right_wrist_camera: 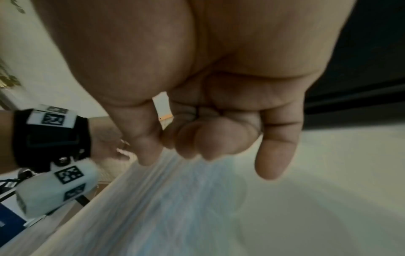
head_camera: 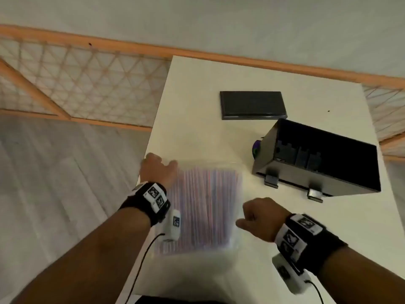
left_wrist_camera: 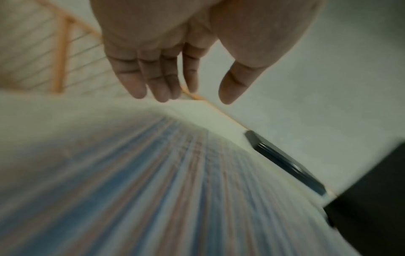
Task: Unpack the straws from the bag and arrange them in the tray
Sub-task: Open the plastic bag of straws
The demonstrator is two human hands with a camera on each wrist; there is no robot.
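Note:
A clear plastic bag (head_camera: 203,207) full of red and blue striped straws lies flat on the white table (head_camera: 192,102), near its front edge. My left hand (head_camera: 158,170) hovers at the bag's far left corner with fingers straight and relaxed, holding nothing; the left wrist view shows the left hand (left_wrist_camera: 208,95) above the bag (left_wrist_camera: 175,190). My right hand (head_camera: 256,218) is at the bag's right edge with fingers curled into the palm. In the right wrist view the right hand (right_wrist_camera: 175,147) has its thumb tip close to the bag (right_wrist_camera: 175,207). A flat black tray (head_camera: 253,105) lies at the back.
A black open box (head_camera: 317,159) lies tipped at the right, between the bag and the tray, with a small purple round thing (head_camera: 256,148) behind it. The table's left edge runs just beside my left hand. A wooden lattice rail (head_camera: 87,84) stands beyond.

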